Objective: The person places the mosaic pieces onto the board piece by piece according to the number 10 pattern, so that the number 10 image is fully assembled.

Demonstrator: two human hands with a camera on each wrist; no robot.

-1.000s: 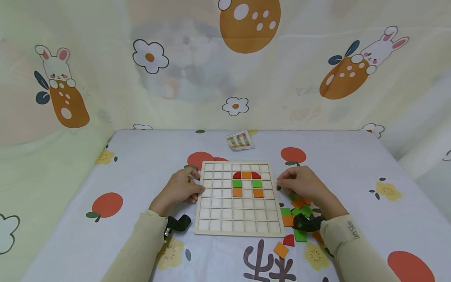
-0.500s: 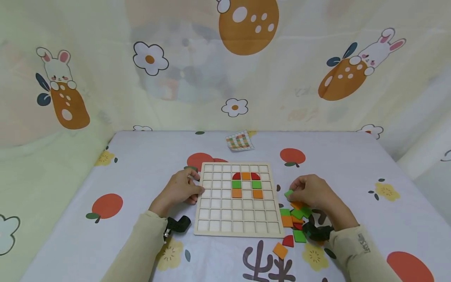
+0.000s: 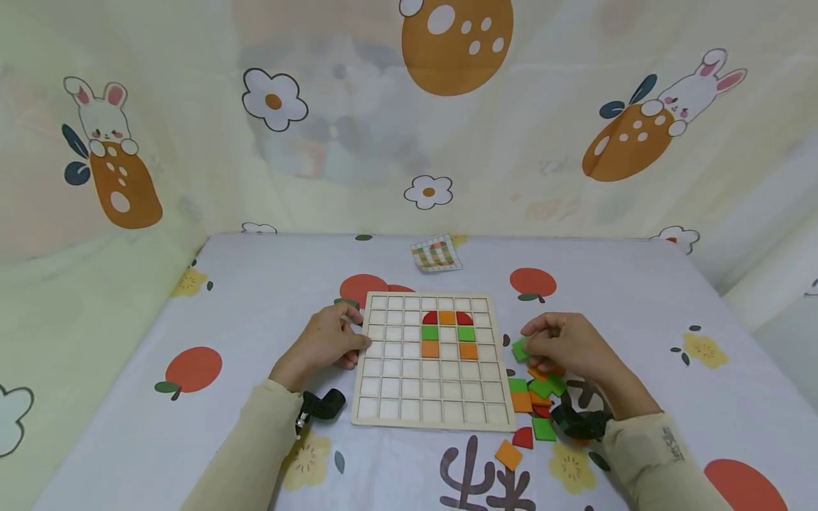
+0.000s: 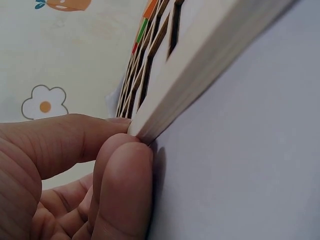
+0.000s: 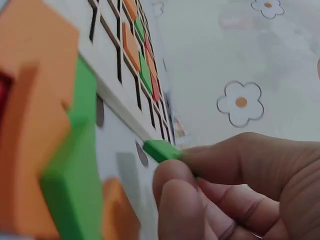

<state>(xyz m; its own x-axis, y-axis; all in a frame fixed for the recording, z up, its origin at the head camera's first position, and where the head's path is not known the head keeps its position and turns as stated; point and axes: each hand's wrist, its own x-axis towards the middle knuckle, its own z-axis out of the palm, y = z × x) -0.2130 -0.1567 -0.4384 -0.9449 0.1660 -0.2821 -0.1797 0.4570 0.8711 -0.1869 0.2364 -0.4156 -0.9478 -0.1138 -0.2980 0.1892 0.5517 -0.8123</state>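
A square wooden grid board (image 3: 434, 390) lies on the table. Set in its cells are two red rounded-corner tiles with an orange tile (image 3: 446, 318) between them, two green tiles (image 3: 466, 333) beneath, then two orange ones. At the board's left edge my left hand (image 3: 322, 341) pinches the frame (image 4: 185, 75) between thumb and finger. To the right of the board, my right hand (image 3: 569, 344) pinches a green tile (image 3: 520, 350) by its edge. The right wrist view shows this green tile (image 5: 159, 150) held out from thumb and fingertip, beside the board's rim.
Below the right hand, a loose pile of green, orange and red tiles (image 3: 543, 387) lies against the board's right side. Nearer sit a red tile (image 3: 523, 437) and an orange tile (image 3: 509, 455). A patterned card (image 3: 437, 255) lies behind the board.
My right hand has drawn back from beside the board's right edge, to the right, and a green tile now shows in its fingers. My left hand has stayed at the board's edge.
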